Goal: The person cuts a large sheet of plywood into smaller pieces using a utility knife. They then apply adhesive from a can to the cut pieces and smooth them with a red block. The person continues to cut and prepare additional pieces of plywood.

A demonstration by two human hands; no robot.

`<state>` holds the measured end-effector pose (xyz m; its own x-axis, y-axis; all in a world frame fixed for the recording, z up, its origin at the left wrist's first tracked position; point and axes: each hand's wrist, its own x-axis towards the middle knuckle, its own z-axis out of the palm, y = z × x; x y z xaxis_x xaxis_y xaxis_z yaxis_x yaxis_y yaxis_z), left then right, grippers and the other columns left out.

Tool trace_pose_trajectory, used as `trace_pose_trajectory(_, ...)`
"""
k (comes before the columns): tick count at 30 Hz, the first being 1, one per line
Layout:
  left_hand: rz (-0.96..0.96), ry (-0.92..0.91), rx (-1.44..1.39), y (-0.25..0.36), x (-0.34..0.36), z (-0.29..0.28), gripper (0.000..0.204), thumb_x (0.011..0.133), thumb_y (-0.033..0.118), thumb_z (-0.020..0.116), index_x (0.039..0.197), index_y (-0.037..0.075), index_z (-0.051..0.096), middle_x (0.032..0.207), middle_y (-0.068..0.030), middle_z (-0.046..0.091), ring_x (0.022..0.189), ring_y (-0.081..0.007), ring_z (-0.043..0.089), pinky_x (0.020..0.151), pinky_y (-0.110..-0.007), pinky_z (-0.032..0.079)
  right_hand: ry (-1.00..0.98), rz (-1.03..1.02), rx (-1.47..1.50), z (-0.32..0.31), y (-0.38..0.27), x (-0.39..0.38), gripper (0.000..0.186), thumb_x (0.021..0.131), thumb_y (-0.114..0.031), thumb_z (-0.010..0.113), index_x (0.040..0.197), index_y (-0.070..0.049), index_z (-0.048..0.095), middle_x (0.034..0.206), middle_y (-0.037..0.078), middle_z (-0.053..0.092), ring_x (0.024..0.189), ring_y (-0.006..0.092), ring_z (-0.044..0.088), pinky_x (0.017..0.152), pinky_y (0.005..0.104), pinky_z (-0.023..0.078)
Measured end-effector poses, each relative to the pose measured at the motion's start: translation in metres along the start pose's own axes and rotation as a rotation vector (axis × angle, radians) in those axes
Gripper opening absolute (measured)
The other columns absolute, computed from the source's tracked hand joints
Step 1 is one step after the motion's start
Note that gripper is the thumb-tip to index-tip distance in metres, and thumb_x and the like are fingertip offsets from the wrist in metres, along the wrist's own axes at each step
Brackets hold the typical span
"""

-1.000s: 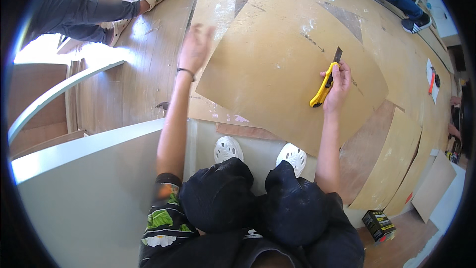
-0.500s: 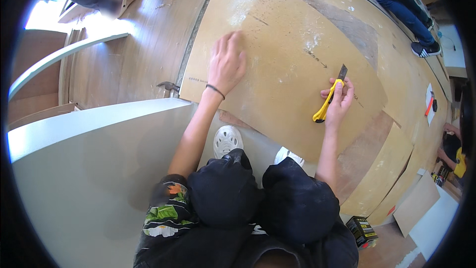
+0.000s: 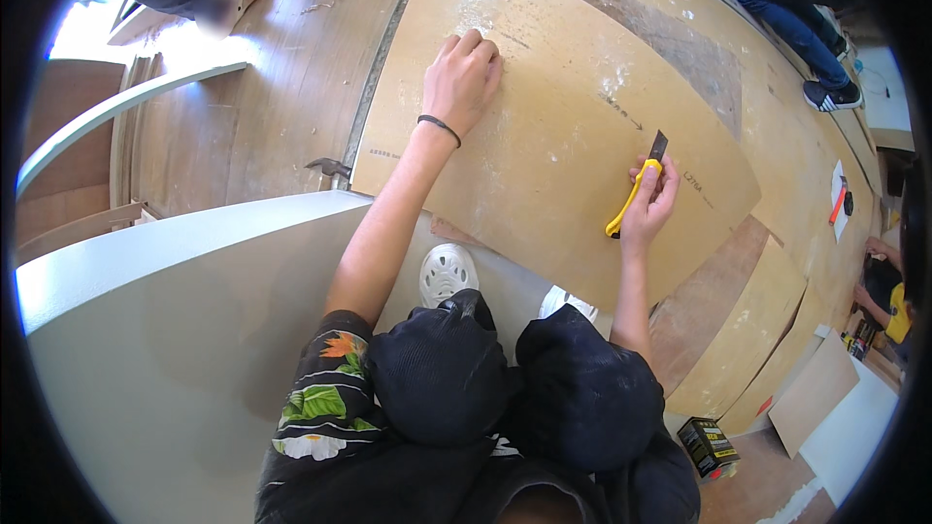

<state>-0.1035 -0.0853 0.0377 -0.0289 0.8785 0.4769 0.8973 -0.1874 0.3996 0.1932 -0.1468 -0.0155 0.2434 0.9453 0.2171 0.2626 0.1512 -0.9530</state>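
Observation:
My right hand [image 3: 649, 206] is closed around a yellow utility knife [image 3: 630, 198], its dark blade out and pointing up and away from me. Below it lies a large tan board [image 3: 544, 175] with dark print and white dusty smears. Over the board's far left part is my left hand [image 3: 462, 82], a dark band at the wrist. Its fingers are curled together with the tips turned down; whether they pinch something small is hidden.
A hammer [image 3: 330, 168] lies left of the board, by a pale curved panel [image 3: 194, 243]. More sheets cover the floor at right, near a black box [image 3: 709, 446]. Other people are at upper left, upper right and far right. A red tool [image 3: 837, 202] lies on paper at right.
My left hand has moved a little farther away and right, and its fingers have curled in. The right hand with the utility knife has shifted slightly left.

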Motion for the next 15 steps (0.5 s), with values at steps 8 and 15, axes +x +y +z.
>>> trace_pose_trajectory(8,0.004,-0.148,-0.008,-0.012,0.010,0.005,0.010,0.090,0.015,0.061,0.087,0.006,0.063,0.093,-0.0098,0.062,0.092,-0.0295,0.063,0.078,-0.042,0.054,-0.029,-0.036,0.109,-0.009,0.005,-0.004,0.030,0.106,-0.017,0.047,0.128,0.004,0.047,0.091,0.010,0.060,0.085,0.0150,0.060,0.080,0.0296,0.051)
trace_pose_trajectory(15,-0.291,0.222,-0.229,-0.090,0.011,0.038,0.028,0.100,0.027,0.049,0.096,0.000,0.056,0.092,-0.0190,0.061,0.093,-0.0361,0.063,0.082,-0.046,0.050,-0.138,0.023,0.263,-0.019,0.001,-0.004,0.029,0.105,-0.019,0.038,0.123,0.002,0.046,0.080,0.007,0.053,0.083,0.0157,0.056,0.086,0.0351,0.048)
